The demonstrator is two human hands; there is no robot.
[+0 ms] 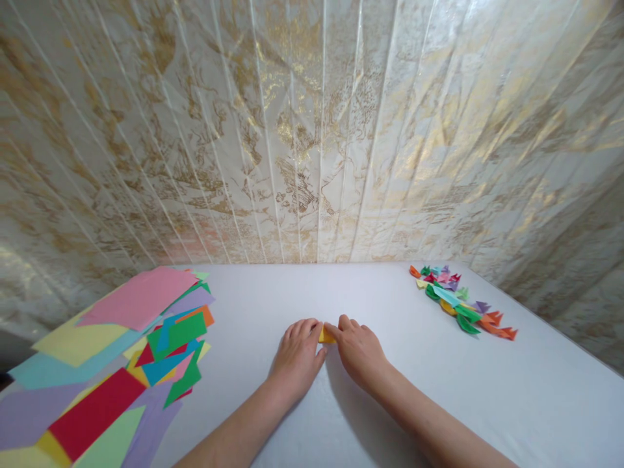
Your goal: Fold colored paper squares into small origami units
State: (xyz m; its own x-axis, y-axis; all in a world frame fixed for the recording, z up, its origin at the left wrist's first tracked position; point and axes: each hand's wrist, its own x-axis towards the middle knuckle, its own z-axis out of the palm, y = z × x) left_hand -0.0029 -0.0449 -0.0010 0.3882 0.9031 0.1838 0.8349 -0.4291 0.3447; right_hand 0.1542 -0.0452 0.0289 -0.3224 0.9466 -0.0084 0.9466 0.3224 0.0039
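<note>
This looks like a craft corner in a home rather than a workshop or office. A white table [312, 416] stands pushed against a wall hung with a shiny cream-and-gold patterned covering [312, 130], creased in long vertical folds. Loose sheets of coloured paper [127, 351] lie heaped along the table's left edge, and a cluster of small folded paper pieces [458, 302] sits near its far right corner. No machines or shop fittings show.

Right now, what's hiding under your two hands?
A small yellow paper piece peeks out between the left hand and the right hand, lying on the white table. Most of it is covered, so its shape can't be told.
</note>
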